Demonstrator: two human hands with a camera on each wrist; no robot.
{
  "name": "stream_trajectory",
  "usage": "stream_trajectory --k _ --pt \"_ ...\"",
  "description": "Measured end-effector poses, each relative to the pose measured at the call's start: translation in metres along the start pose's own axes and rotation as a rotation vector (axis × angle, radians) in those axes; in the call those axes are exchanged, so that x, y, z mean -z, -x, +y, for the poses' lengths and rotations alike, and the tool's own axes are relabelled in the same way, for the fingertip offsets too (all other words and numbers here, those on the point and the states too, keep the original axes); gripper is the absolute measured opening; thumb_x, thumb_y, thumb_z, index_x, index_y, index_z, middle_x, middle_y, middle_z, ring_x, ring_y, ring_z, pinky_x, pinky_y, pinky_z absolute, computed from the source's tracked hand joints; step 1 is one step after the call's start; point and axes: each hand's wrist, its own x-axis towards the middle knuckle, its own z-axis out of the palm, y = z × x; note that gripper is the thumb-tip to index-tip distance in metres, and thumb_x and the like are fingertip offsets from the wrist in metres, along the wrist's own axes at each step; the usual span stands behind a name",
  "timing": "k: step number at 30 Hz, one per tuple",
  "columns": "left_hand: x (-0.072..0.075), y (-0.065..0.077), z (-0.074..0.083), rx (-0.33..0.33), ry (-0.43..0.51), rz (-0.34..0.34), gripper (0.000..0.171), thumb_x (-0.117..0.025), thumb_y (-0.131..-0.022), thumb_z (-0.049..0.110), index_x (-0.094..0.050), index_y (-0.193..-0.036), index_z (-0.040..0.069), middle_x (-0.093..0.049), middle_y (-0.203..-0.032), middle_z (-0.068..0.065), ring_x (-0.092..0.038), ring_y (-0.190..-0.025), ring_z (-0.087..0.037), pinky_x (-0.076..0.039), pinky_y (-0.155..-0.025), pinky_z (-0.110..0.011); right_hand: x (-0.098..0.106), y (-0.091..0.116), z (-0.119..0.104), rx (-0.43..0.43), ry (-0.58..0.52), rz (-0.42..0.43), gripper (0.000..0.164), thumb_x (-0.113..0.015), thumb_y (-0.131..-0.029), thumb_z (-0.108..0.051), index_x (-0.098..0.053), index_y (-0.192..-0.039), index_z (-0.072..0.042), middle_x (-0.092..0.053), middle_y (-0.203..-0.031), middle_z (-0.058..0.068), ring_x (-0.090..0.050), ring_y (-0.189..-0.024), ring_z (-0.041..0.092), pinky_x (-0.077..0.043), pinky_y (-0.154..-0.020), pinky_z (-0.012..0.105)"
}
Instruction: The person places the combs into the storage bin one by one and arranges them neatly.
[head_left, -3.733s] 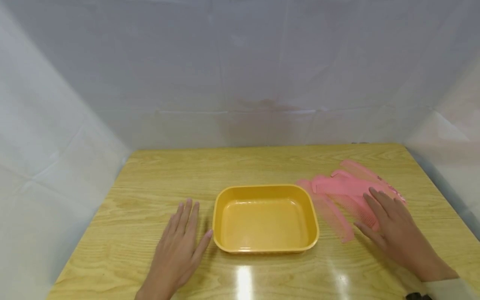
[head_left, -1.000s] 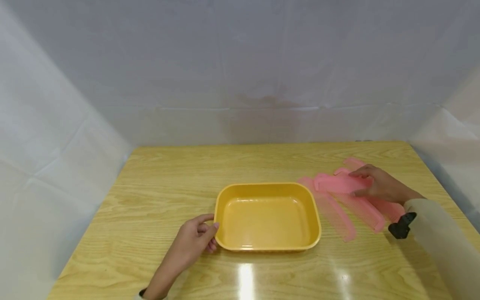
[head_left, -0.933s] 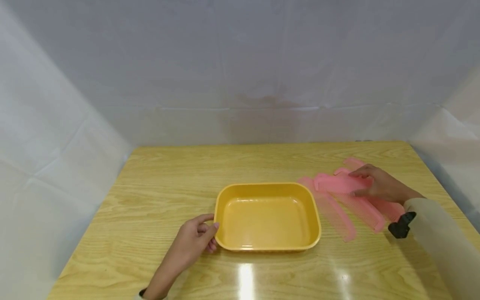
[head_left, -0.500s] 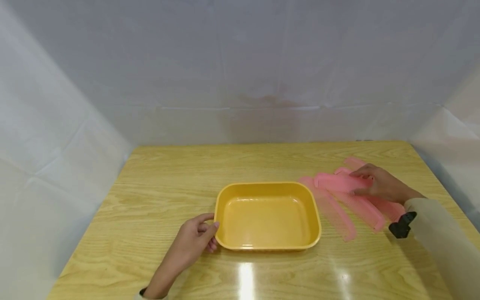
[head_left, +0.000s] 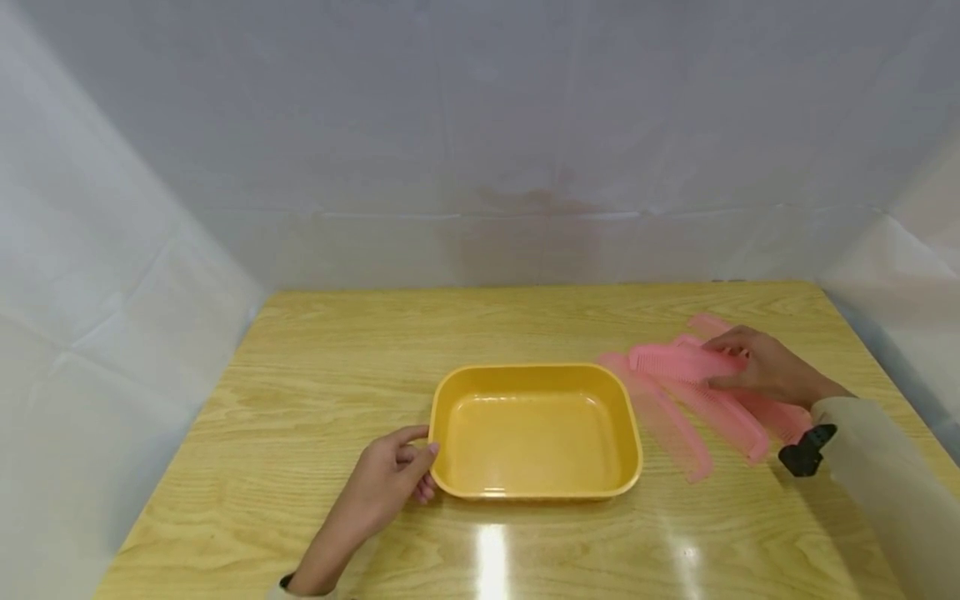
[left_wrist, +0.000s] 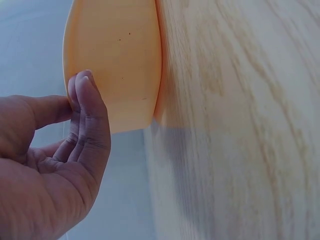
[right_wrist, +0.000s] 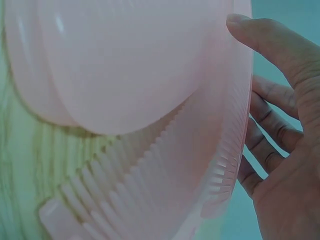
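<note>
A: How do we find the hands?

B: We find the left hand [head_left: 386, 479] pinching the left rim of a yellow, round-cornered rectangular plastic tray [head_left: 525, 446]; we judge the hold is meant to steady it; the right hand [head_left: 765, 367] grasps the uppermost pink plastic comb [head_left: 667, 362] between thumb and fingers; a grip across the edges, we judge, suits so flat an article.

A: And outward from there?

B: Further pink translucent combs [head_left: 688, 442] lie fanned and overlapping beneath and around the held one; the tray sits to their left, flat on the yellow wood-grain table [head_left: 322, 350]; whether the nearest comb touches it, we cannot tell; the pile lies, we judge, within easy reach of the right hand; white sheeting [head_left: 495, 125] hangs behind, presumably as a plain screen.

A: Brands, labels, writing?

B: We can read none; the tray's outer wall bears only small dark specks.
</note>
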Motion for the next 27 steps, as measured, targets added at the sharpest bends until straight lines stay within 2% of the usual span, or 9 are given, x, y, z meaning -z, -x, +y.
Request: stream_trajectory --k 12,19,27 --pt "0.000 -0.004 0.000 -0.007 0.005 0.005 0.049 -0.060 -0.103 0.014 -0.046 -0.140 -0.016 -0.068 -0.075 -0.010 -0.066 -0.062 -0.023 -0.062 -0.056 -0.035 0.008 -0.004 -0.013 0.044 0.040 0.046 0.053 -0.085 -0.085 -0.024 -0.064 -0.127 0.000 -0.061 -0.115 0.012 -0.053 -0.096 0.022 -0.050 -0.074 0.031" --pt "-0.001 -0.006 -0.001 -0.011 0.015 -0.001 0.049 -0.060 -0.104 0.014 -0.045 -0.140 -0.016 -0.068 -0.075 -0.012 -0.067 -0.063 -0.025 -0.062 -0.057 -0.035 0.013 -0.008 -0.026 0.070 0.039 0.068 0.048 -0.087 -0.082 -0.022 -0.068 -0.123 -0.006 -0.062 -0.113 0.008 -0.053 -0.092 0.019 -0.050 -0.073 0.030" --pt "-0.002 -0.007 -0.002 -0.004 0.031 0.011 0.050 -0.059 -0.104 0.015 -0.045 -0.141 -0.016 -0.068 -0.075 -0.010 -0.067 -0.062 -0.023 -0.062 -0.056 -0.036 0.017 -0.012 -0.043 0.075 0.052 0.057 0.050 -0.086 -0.083 -0.026 -0.068 -0.125 -0.006 -0.061 -0.115 0.009 -0.052 -0.094 0.021 -0.050 -0.076 0.031"
